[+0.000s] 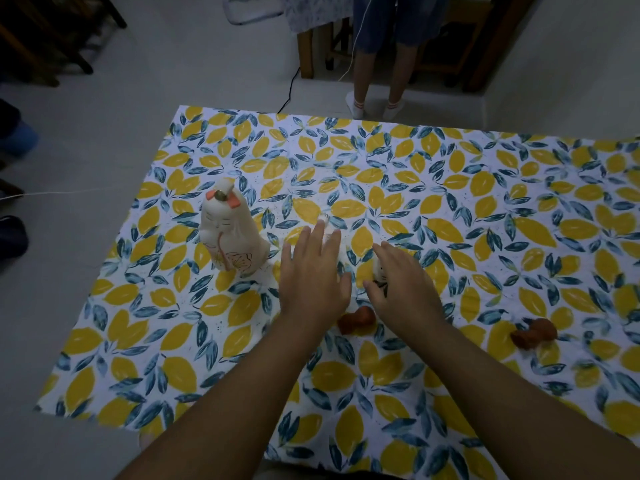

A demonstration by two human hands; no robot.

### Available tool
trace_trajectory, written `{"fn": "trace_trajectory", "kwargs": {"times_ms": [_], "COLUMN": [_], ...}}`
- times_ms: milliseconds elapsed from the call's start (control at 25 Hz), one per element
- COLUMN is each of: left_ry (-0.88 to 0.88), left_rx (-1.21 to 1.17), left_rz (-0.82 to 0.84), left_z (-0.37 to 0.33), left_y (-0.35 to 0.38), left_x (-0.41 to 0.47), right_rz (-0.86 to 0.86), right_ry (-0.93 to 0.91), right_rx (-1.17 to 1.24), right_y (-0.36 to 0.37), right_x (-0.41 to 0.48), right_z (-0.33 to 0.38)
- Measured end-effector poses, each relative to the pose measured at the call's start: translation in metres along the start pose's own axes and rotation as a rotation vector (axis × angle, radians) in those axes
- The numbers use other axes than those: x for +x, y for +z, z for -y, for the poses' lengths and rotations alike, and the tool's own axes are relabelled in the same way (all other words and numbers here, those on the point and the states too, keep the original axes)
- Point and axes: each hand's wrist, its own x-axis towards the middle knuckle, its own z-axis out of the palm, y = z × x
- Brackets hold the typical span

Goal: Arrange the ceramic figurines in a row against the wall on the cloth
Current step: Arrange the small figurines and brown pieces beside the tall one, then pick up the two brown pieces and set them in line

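Head view: a lemon-print cloth (450,188) lies on the pale floor. A tall white figurine (233,233) stands upright on its left part. The left hand (311,275) is spread flat, fingers open, over a small pale piece that is mostly hidden. The right hand (401,285) curls around a small white figurine (380,273), thumb beside it. Two brown figurines lie nearer: one (356,318) between the wrists, another (535,332) well to the right.

left hand (311,271) flat over cloth (450,209) | right hand (401,282) on small white figurine (379,271) | tall white figurine (232,233) upright
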Motion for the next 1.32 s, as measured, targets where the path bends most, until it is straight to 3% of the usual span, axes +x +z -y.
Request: {"fn": "trace_trajectory", "kwargs": {"times_ms": [160, 280, 440, 720, 1040, 1320], "left_ry": [0.07, 0.086, -0.011, 0.05, 0.061, 0.047], "left_rx": [-0.092, -0.148, -0.202, -0.251, -0.549, -0.685], "left_rz": [-0.02, 0.078, 0.279, 0.312, 0.264, 0.185], "left_z": [-0.021, -0.029, -0.035, -0.07, -0.142, -0.153], "left_y": [0.001, 0.014, 0.038, 0.058, 0.076, 0.088], "left_x": [-0.035, -0.057, -0.066, -0.06, -0.051, -0.03], "right_rz": [-0.065, -0.079, -0.042, -0.064, -0.076, -0.112], "right_ry": [-0.042, -0.03, 0.059, 0.283, 0.572, 0.396], "right_rx": [-0.075, -0.112, -0.183, -0.207, 0.048, 0.246], "right_y": [-0.006, -0.009, -0.014, -0.041, -0.063, -0.061], "right_x": [-0.027, -0.048, -0.073, -0.107, -0.11, -0.109], "right_z": [-0.001, -0.012, -0.042, -0.113, -0.172, -0.177]}}
